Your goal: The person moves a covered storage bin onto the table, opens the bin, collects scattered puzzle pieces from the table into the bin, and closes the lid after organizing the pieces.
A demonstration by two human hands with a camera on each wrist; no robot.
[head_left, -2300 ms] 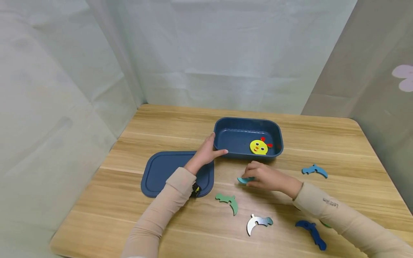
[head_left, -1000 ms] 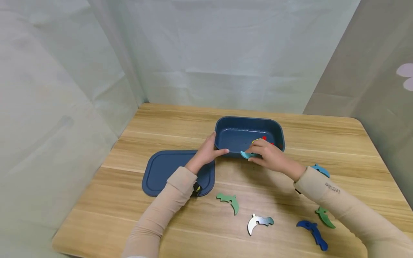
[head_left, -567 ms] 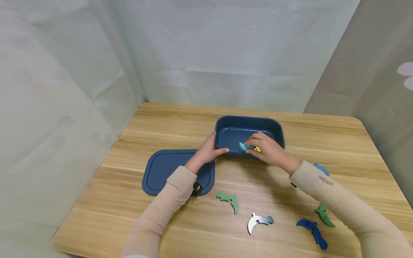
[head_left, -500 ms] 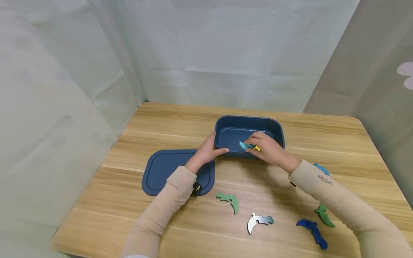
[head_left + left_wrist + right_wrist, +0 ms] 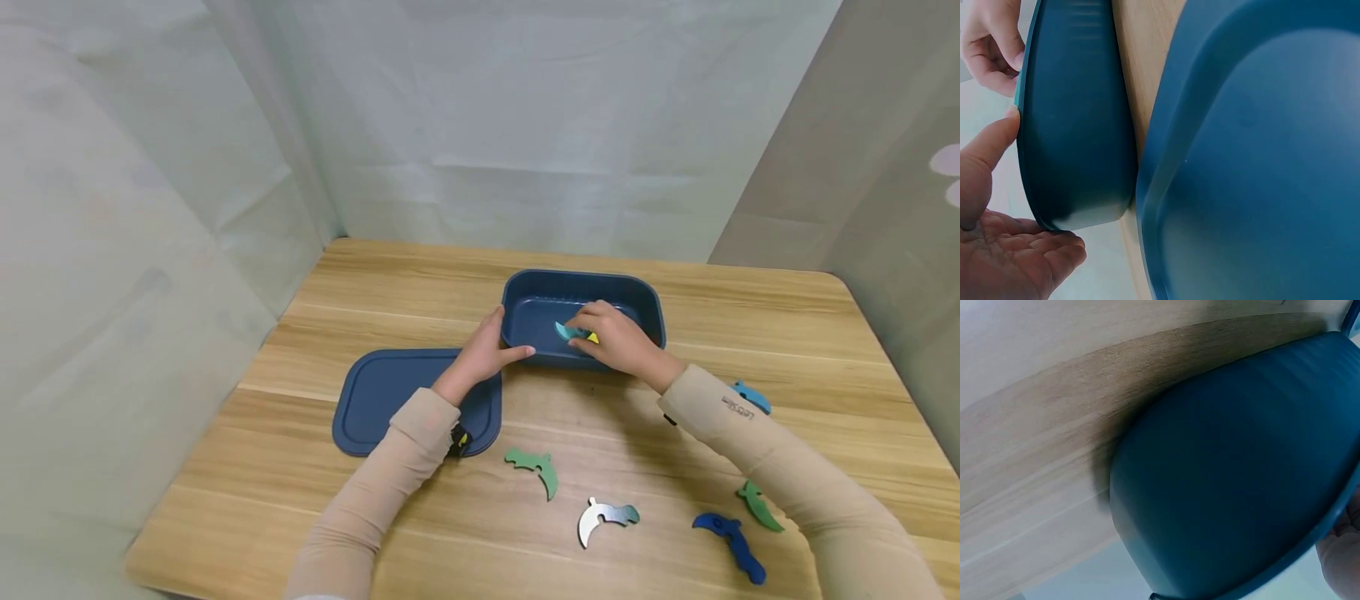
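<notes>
A dark blue box (image 5: 585, 279) stands open at the middle of the wooden table; its outer wall (image 5: 1079, 125) fills the left wrist view. My left hand (image 5: 502, 337) cups its near left corner, thumb (image 5: 988, 153) along the front rim and fingers relaxed on the side wall. Reaching over the front rim, my right hand (image 5: 583, 332) pinches a teal curved piece (image 5: 565, 331) low inside the box. A yellow piece (image 5: 593, 338) peeks out under that hand. The right wrist view gives only the box wall (image 5: 1241, 487) and table.
The blue lid (image 5: 390, 396) lies flat left of the box, under my left forearm. Loose curved pieces lie on the near table: green (image 5: 534, 468), silver (image 5: 603, 517), dark blue (image 5: 731, 543), a small green one (image 5: 757, 504), and light blue (image 5: 750, 396). Cloth walls enclose the table.
My right hand lifted the teal piece off the table in front of the box, carried it over the rim and lowered it inside. My left hand has stayed on the corner.
</notes>
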